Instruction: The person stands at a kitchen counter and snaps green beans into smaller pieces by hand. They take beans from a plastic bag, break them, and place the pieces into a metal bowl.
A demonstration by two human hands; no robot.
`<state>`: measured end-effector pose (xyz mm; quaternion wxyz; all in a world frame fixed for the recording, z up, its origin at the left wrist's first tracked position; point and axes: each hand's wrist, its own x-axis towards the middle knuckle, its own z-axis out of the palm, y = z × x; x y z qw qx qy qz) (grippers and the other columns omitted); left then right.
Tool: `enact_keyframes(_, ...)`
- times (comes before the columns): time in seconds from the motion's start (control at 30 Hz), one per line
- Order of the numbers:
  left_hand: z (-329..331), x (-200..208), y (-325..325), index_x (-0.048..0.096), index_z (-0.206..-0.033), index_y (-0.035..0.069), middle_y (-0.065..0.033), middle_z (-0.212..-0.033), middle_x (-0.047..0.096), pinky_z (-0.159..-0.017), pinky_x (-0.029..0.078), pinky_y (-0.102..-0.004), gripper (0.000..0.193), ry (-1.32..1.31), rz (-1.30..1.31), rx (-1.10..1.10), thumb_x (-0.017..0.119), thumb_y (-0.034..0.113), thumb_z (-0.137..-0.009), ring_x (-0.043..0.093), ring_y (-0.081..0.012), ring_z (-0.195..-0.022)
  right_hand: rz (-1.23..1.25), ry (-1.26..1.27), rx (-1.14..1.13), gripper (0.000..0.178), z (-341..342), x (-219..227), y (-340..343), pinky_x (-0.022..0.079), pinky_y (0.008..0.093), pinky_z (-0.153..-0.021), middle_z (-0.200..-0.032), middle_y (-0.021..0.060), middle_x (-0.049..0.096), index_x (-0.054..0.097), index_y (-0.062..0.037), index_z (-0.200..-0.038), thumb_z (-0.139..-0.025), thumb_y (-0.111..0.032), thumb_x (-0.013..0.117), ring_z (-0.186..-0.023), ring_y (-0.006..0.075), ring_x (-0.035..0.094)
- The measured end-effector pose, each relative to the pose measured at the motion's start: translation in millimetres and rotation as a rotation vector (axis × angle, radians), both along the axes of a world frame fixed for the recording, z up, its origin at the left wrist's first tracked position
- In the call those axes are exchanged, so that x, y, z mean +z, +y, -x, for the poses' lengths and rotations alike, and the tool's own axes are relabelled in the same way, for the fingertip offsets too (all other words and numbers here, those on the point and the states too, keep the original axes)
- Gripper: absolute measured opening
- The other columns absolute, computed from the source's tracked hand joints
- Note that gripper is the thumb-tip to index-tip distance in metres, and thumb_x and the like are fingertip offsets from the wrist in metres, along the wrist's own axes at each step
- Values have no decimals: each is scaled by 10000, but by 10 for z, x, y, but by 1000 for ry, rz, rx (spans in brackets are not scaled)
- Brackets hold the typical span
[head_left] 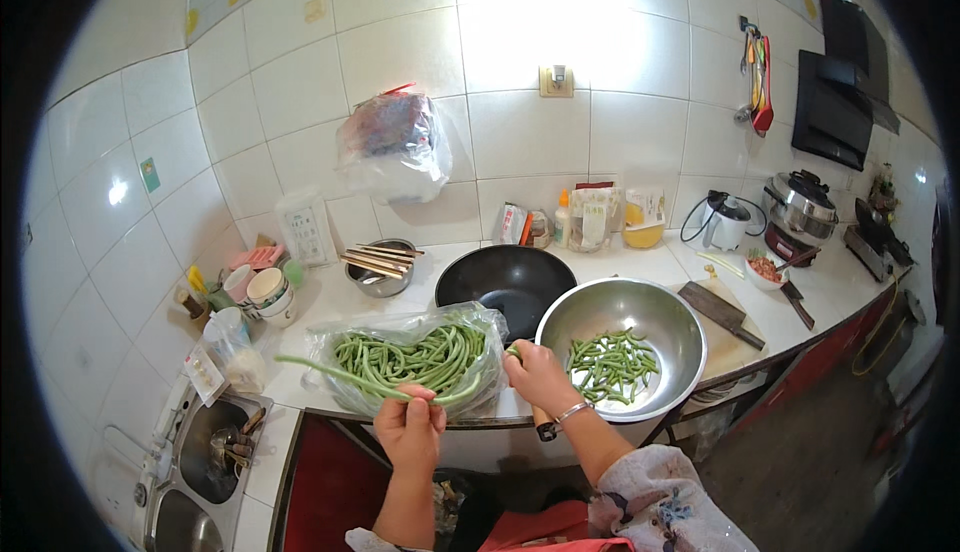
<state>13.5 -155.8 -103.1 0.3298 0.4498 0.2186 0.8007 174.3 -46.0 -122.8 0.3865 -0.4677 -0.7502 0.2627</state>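
Observation:
My left hand (412, 427) pinches a long green bean (345, 373) near its middle, above the front of a clear plastic bag (325, 392). Heaped inside that bag are more long beans (410, 352). At the left rim of a large steel bowl (675, 337), my right hand (543, 380) is closed, with a bit of green showing at its fingertips, apparently a piece of bean. Short cut bean pieces (612, 364) lie in the bottom of the bowl. The palm side of my right hand is hidden.
Behind the bag stand a black wok (505, 282) and a steel bowl with chopsticks (383, 270). A cleaver (720, 314) rests on a cutting board (735, 342) at the right. Further right are a bowl of chopped meat (766, 272) and a knife (797, 306). The sink (215, 452) is at lower left.

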Motion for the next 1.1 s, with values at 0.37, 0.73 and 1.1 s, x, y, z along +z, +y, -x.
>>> enact_keyframes(0.37, 49, -94, 182, 580, -882, 1, -35, -622, 520, -410, 334, -209, 138, -138, 430, -156, 552, 136, -872, 456, -96, -483, 759, 504, 730, 206, -4, 224, -285, 405, 179, -451, -682, 38, 587, 532, -56, -939, -922, -250, 464, -516, 66, 515)
enact_keyframes(0.73, -2, -135, 147, 594, -875, 6, -17, -608, 527, -444, 365, -211, 116, -3, 385, -178, 563, 117, -864, 468, -84, -495, 791, 308, 858, 232, -68, 233, -338, 325, 173, -420, -585, -28, 506, 583, -61, -923, -878, -280, 522, -476, 38, 443)
enact_keyframes(1.1, 19, -146, 44, 565, -927, -6, -47, -664, 534, -477, 393, -228, 116, 59, 149, 59, 576, 67, -838, 491, -107, -537, 709, 564, 580, 171, 87, 183, -383, 323, 220, -394, -561, 10, 471, 538, -37, -778, -853, -167, 456, -454, 79, 418)
